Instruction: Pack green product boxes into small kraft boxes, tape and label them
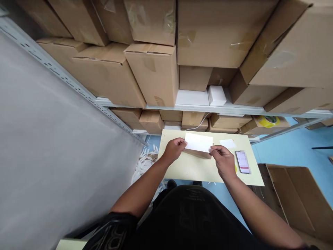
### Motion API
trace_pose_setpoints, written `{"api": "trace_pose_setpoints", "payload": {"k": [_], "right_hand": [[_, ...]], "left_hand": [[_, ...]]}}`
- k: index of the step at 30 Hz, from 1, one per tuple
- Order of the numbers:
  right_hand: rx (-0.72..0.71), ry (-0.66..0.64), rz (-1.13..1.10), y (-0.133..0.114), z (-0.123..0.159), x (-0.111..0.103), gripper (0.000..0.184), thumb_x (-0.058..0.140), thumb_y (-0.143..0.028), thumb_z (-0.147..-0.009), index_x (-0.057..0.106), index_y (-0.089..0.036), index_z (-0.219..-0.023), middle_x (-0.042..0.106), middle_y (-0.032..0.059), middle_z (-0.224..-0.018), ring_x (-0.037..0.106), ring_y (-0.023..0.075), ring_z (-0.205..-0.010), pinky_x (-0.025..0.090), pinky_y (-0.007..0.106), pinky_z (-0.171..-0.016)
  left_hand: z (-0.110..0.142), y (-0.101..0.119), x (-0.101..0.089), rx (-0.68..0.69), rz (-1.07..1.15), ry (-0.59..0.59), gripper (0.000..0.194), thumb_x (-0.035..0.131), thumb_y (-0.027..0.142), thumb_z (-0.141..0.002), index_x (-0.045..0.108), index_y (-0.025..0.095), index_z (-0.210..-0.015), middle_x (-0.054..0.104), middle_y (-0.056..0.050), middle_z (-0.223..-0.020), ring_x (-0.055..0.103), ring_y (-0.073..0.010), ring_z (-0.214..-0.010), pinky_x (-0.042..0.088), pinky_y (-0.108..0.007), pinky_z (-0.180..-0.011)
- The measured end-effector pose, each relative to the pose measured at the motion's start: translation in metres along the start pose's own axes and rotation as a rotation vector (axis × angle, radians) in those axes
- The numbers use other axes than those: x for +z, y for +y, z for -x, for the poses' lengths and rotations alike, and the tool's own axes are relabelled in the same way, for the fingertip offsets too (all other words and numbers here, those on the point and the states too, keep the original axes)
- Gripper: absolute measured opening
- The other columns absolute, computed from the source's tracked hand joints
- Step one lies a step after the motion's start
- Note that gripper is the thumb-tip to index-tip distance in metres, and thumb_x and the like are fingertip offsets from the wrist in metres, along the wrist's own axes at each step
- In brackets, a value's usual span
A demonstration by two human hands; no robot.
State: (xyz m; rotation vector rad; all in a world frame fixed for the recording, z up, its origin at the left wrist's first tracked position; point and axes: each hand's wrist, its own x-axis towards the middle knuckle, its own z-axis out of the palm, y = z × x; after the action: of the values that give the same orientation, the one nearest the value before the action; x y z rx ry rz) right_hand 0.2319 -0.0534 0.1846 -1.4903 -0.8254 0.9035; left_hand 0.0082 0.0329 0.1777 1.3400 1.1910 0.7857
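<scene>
A blank white sheet, wider than it is tall, is stretched between my two hands above the table. My left hand pinches its left edge between thumb and fingers. On the other side, my right hand grips the lower right corner the same way. Just under the sheet, a small brown cardboard box shows in part; the sheet hides the rest. To the right of my right hand lie a phone with its screen lit and a small white paper.
The cream table stands below a metal shelf stacked with cardboard boxes. A white box and a yellow tape roll are on the shelves. White paper strips litter the floor at left; a large open carton stands at right.
</scene>
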Motion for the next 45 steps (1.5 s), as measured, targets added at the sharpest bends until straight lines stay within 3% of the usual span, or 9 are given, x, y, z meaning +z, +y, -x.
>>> {"api": "trace_pose_setpoints", "payload": {"k": [6, 10, 14, 21, 29, 34, 38, 41, 45], "right_hand": [[0.088, 0.068, 0.185, 0.047, -0.023, -0.016, 0.029, 0.077, -0.045, -0.073, 0.075, -0.020, -0.088, 0.069, 0.0001, -0.075, 0.059, 0.0165, -0.070, 0.048, 0.032, -0.071], [0.141, 0.023, 0.305, 0.080, -0.038, -0.017, 0.029, 0.072, -0.046, -0.073, 0.075, -0.020, -0.087, 0.072, 0.0022, -0.078, 0.062, 0.0196, -0.072, 0.049, 0.032, -0.071], [0.146, -0.010, 0.399, 0.099, -0.048, -0.011, 0.025, 0.065, -0.043, -0.075, 0.074, -0.022, -0.085, 0.075, 0.0037, -0.081, 0.065, 0.0218, -0.075, 0.050, 0.032, -0.070], [0.143, -0.061, 0.574, 0.121, -0.063, -0.005, 0.019, 0.059, -0.036, -0.079, 0.073, -0.024, -0.086, 0.076, 0.0036, -0.086, 0.068, 0.0225, -0.078, 0.050, 0.031, -0.073], [0.188, -0.091, 0.743, 0.128, -0.074, -0.002, 0.020, 0.056, -0.022, -0.083, 0.074, -0.023, -0.092, 0.076, 0.0046, -0.097, 0.069, 0.0222, -0.089, 0.050, 0.030, -0.079], [0.103, -0.127, 0.837, 0.137, -0.077, -0.001, 0.020, 0.056, -0.020, -0.085, 0.074, -0.021, -0.094, 0.073, 0.0074, -0.105, 0.067, 0.0212, -0.094, 0.048, 0.028, -0.080], [0.065, -0.159, 0.927, 0.137, -0.080, 0.001, 0.018, 0.058, -0.017, -0.083, 0.073, -0.020, -0.093, 0.072, 0.0077, -0.099, 0.065, 0.0205, -0.087, 0.044, 0.027, -0.072], [0.069, -0.155, 0.883, 0.135, -0.081, -0.005, 0.016, 0.056, -0.021, -0.084, 0.071, -0.022, -0.089, 0.072, 0.0049, -0.090, 0.063, 0.0199, -0.081, 0.042, 0.027, -0.070], [0.110, -0.005, 0.715, 0.137, -0.079, -0.026, 0.023, 0.054, -0.036, -0.086, 0.070, -0.023, -0.097, 0.073, 0.0041, -0.092, 0.065, 0.0218, -0.083, 0.047, 0.030, -0.073]], "left_hand": [[-0.030, -0.011, 0.028, 0.013, -0.506, -0.059, 0.024, 0.056, 0.032, -0.092, 0.066, 0.020, -0.073, 0.062, 0.001, -0.067, 0.054, -0.0154, -0.065, 0.036, -0.027, -0.062], [-0.054, -0.033, 0.043, -0.044, -0.699, -0.093, 0.027, 0.054, 0.028, -0.094, 0.068, 0.020, -0.072, 0.067, -0.002, -0.072, 0.057, -0.0181, -0.068, 0.035, -0.028, -0.060], [-0.069, -0.051, 0.049, -0.094, -0.808, -0.100, 0.024, 0.054, 0.028, -0.096, 0.074, 0.020, -0.084, 0.074, -0.006, -0.087, 0.064, -0.0213, -0.081, 0.041, -0.029, -0.067], [-0.077, -0.062, 0.055, -0.091, -0.873, -0.097, 0.025, 0.051, 0.025, -0.099, 0.075, 0.018, -0.094, 0.075, -0.010, -0.099, 0.066, -0.0238, -0.093, 0.047, -0.031, -0.080], [-0.083, -0.079, 0.065, -0.107, -0.930, -0.120, 0.022, 0.050, 0.023, -0.098, 0.072, 0.017, -0.097, 0.074, -0.012, -0.102, 0.067, -0.0244, -0.093, 0.048, -0.032, -0.078], [-0.084, -0.082, 0.064, -0.103, -0.946, -0.119, 0.024, 0.053, 0.025, -0.097, 0.067, 0.018, -0.115, 0.073, -0.011, -0.110, 0.067, -0.0246, -0.100, 0.048, -0.031, -0.079], [-0.086, -0.080, 0.061, -0.133, -0.943, -0.109, 0.028, 0.058, 0.029, -0.095, 0.062, 0.020, -0.121, 0.073, -0.011, -0.110, 0.067, -0.0259, -0.103, 0.048, -0.032, -0.080], [-0.084, -0.083, 0.055, -0.129, -0.852, -0.067, 0.022, 0.062, 0.029, -0.092, 0.064, 0.021, -0.113, 0.074, -0.008, -0.105, 0.068, -0.0250, -0.099, 0.049, -0.032, -0.081], [-0.075, -0.100, 0.042, -0.073, -0.682, 0.077, 0.024, 0.060, 0.030, -0.093, 0.065, 0.021, -0.114, 0.070, -0.010, -0.118, 0.066, -0.0225, -0.106, 0.050, -0.032, -0.089]]}}
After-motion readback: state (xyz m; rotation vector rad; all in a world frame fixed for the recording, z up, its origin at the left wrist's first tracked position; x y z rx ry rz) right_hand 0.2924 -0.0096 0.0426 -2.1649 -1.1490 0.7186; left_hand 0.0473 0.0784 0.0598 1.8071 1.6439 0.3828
